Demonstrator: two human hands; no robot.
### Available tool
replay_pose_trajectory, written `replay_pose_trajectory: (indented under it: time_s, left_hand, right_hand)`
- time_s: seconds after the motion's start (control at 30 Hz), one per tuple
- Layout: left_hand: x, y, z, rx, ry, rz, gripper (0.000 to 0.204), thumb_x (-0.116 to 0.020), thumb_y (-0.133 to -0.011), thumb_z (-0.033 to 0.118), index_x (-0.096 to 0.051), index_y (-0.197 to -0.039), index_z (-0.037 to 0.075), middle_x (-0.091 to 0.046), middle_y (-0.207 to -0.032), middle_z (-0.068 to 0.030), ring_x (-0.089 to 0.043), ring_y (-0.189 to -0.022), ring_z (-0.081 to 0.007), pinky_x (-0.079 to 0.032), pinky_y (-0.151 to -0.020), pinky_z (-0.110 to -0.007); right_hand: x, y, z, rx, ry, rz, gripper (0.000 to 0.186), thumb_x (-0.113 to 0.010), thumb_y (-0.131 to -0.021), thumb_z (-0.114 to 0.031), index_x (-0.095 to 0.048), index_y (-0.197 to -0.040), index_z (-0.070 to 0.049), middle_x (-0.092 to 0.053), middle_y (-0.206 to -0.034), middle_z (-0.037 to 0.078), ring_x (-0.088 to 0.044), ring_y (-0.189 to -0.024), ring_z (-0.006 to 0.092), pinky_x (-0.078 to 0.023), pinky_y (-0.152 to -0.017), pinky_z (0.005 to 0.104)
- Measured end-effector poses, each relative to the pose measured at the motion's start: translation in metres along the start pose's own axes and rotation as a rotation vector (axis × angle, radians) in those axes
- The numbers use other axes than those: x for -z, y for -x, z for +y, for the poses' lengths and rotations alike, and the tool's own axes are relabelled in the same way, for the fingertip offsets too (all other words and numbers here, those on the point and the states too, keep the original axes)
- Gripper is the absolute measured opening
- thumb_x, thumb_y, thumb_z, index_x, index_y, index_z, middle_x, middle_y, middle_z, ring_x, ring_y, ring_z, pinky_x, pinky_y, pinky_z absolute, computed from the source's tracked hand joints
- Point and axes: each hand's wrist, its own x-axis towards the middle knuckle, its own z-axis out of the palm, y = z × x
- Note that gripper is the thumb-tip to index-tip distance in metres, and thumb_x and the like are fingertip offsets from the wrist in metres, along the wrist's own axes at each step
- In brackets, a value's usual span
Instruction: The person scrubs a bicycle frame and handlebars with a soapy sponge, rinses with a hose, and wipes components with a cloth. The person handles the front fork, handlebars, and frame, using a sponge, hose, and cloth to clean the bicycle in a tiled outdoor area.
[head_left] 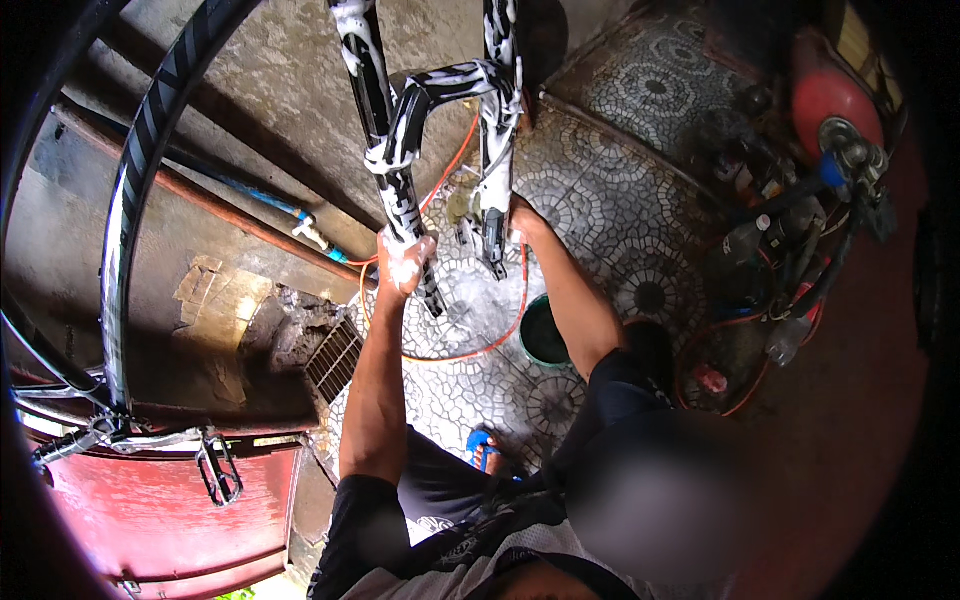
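Note:
A black bicycle fork [435, 82] covered in white soap foam hangs at the top middle, its two legs pointing down toward me. My left hand [408, 262] is closed round the lower left leg, with foam over its fingers. My right hand [524, 220] grips the lower right leg from the outer side, its fingers partly hidden behind it. A yellowish object [462, 203] shows between the legs; I cannot make out what it is.
A bicycle frame [135, 250] with a pedal [220, 470] is at left, near pipes and a tap [312, 232]. A drain grate [333, 362], orange hose [450, 358] and green bucket [545, 358] lie below. At right are a red tank [830, 85] and bottles [785, 340].

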Motion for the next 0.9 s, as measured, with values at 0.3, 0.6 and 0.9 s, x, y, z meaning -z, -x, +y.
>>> replay_pose_trajectory:
  time_s: [0.3,0.6,0.9]
  left_hand:
    - [-0.003,-0.001,-0.001,0.076,0.048,-0.034,0.015,-0.069,-0.078,0.012,-0.06,-0.072,0.002,-0.059,-0.061,-0.002,-0.053,-0.055,-0.012,-0.043,-0.051,-0.032]
    - [-0.01,-0.006,0.001,-0.026,0.101,-0.034,0.016,-0.067,-0.081,0.015,-0.061,-0.073,0.002,-0.06,-0.061,-0.0019,-0.056,-0.056,-0.012,-0.044,-0.053,-0.03]
    - [-0.008,-0.01,-0.005,0.051,-0.018,-0.018,0.014,-0.071,-0.078,0.01,-0.059,-0.076,0.004,-0.058,-0.066,0.0001,-0.051,-0.061,-0.0101,-0.042,-0.055,-0.031]
  right_hand:
    - [0.006,0.043,-0.082,-0.005,-0.561,0.061,0.032,-0.057,-0.101,-0.024,-0.061,-0.127,-0.005,-0.07,-0.113,0.006,-0.067,-0.103,0.0207,-0.053,-0.094,0.0351]
    - [-0.013,0.137,-0.189,1.023,0.38,0.843,0.027,-0.051,-0.097,-0.008,-0.058,-0.122,0.002,-0.066,-0.112,0.02,-0.065,-0.101,0.0289,-0.051,-0.092,0.0395]
    - [-0.047,0.195,-0.231,1.378,0.672,0.882,0.032,-0.067,-0.083,0.005,-0.059,-0.114,0.003,-0.053,-0.124,0.016,-0.059,-0.112,0.027,-0.052,-0.091,0.0383]
